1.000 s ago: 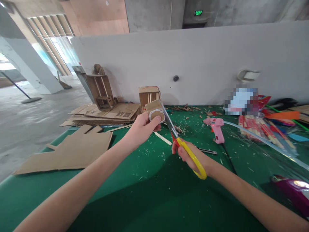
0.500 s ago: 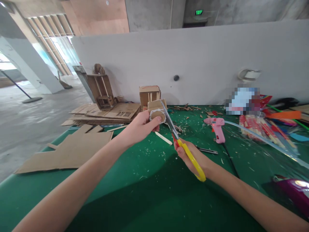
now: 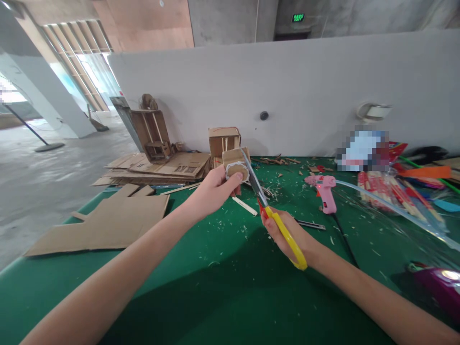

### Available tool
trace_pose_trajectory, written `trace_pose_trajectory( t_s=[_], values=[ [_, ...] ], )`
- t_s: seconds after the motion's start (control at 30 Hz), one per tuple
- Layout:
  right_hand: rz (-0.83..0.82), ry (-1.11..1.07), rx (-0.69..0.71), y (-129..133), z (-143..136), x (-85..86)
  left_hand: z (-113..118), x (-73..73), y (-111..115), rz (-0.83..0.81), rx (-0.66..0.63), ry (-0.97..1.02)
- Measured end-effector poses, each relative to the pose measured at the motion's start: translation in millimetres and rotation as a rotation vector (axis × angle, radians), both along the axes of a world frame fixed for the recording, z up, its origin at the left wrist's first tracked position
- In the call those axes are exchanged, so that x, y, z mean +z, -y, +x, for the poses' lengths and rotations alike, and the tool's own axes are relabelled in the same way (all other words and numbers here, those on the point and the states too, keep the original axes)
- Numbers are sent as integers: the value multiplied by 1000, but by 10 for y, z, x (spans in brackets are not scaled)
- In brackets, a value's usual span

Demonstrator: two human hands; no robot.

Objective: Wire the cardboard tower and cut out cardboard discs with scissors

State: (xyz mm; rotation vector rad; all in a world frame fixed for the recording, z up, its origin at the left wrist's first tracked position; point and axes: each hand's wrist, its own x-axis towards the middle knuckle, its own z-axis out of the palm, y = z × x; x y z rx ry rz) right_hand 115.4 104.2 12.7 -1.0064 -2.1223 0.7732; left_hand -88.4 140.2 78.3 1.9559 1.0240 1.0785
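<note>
My left hand pinches a small piece of cardboard, with a round cardboard disc with a ragged white edge lying against its near face. My right hand is closed around the handles of yellow and red scissors. Their metal blades point up and away, along the right edge of the cardboard, and look nearly closed; whether they bite into it I cannot tell. Behind the held piece stands a small cardboard box with sticks inside. Under my hands a pale wooden stick lies on the green table.
A pink glue gun stands on the right, its cord running toward me. Near my right hand lies a box cutter. Flat cardboard and a cardboard structure are on the left. Packed sticks lie far right.
The whole view has shifted very slightly. My hands, the cardboard and the scissors keep almost the same positions, with the blades still along the cardboard's right edge.
</note>
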Motion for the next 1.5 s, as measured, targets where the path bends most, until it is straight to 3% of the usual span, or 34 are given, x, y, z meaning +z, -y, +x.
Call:
trace_pose_trajectory(
  t_s=[0.2,0.37,0.5,0.6,0.77,0.83,1.07,1.27,1.4,1.5],
  values=[
    [-47,-5,95,-31,59,-19,-36,41,-31,-17,-35,-58],
    [1,9,-28,16,-9,25,-83,116,-30,13,-76,-151],
    [3,28,-48,38,-38,30,-92,115,-27,5,-97,-153],
    [0,14,-55,30,-43,7,-43,63,-25,-34,-79,-62],
    [20,-6,-66,14,-63,-22,108,-63,-2,-72,46,253],
    [30,-2,-46,9,-59,-27,130,-81,-1,-74,64,277],
    [-32,-59,28,-16,-8,-37,1,23,-33,-55,-53,50],
    [4,5,-33,-3,-43,31,-80,93,-52,-17,-76,-94],
    [47,45,-32,-1,-45,49,-99,88,-68,-13,-123,-97],
    [46,40,-43,-11,-43,29,-46,39,-60,-47,-78,5]
  ],
)
